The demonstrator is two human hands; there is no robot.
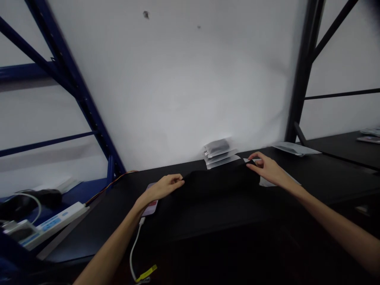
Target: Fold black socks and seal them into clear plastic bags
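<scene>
Pinching cloth (219,182), left hand (164,187) opposite right hand (269,170)

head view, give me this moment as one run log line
left hand: pinches black cloth, left end | right hand: pinches right end | phone: partly behind left wrist, cable attached | plastic packets: stacked behind cloth

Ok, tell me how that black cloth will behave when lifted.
The black cloth is probably floppy, since its upper edge looks soft and uneven. It's likely light: the left hand and right hand seem to pinch only its ends.
</scene>
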